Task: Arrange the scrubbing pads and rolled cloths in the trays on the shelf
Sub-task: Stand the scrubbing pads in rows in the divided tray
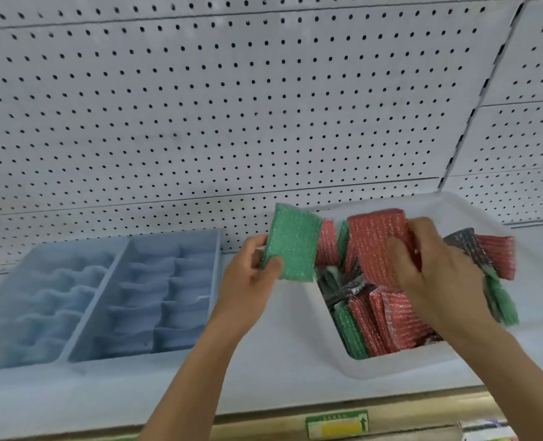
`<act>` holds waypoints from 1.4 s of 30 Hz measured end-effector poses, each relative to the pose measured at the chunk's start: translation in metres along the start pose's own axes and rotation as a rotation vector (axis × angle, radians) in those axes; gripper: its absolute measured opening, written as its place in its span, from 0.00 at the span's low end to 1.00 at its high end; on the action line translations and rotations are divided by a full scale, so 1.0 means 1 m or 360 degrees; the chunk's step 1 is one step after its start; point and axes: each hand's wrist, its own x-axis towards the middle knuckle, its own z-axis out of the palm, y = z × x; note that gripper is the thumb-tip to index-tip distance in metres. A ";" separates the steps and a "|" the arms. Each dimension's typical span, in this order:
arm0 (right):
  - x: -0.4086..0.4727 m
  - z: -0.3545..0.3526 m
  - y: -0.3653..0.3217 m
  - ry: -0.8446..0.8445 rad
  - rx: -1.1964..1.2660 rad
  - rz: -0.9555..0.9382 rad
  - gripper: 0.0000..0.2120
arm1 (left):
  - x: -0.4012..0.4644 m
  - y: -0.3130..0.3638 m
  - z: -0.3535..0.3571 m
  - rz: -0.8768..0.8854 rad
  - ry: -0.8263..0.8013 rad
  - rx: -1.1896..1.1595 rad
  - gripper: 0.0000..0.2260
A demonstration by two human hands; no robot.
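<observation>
Holding a green scrubbing pad (290, 241) pinched in the left hand (247, 278), while the right hand (435, 275) grips a red pad (380, 240) over the white tray (359, 367). Best slot each one upright, edge down. Under the right hand, red, green and dark pads crowd that tray; left of the left hand, the blue divided tray (111, 268) sits bare.

Glittery green pad (292, 241), red ribbed pads (379, 238), white tray (333, 316), pale blue divided trays (111, 297), white dotted pegboard (232, 106).
</observation>
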 end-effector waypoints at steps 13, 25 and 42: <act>-0.003 0.146 -0.172 -0.0174 0.0501 0.0011 0.07 | 0.047 -0.098 -0.256 0.0178 0.0058 0.0737 0.15; 0.006 0.228 -0.208 -0.0151 0.0487 0.0214 0.12 | 0.157 -0.155 -0.302 0.0314 -0.0307 0.1373 0.12; 0.060 0.334 -0.233 -0.0436 0.0273 -0.0319 0.06 | 0.164 -0.183 -0.310 0.0511 -0.0188 0.1320 0.14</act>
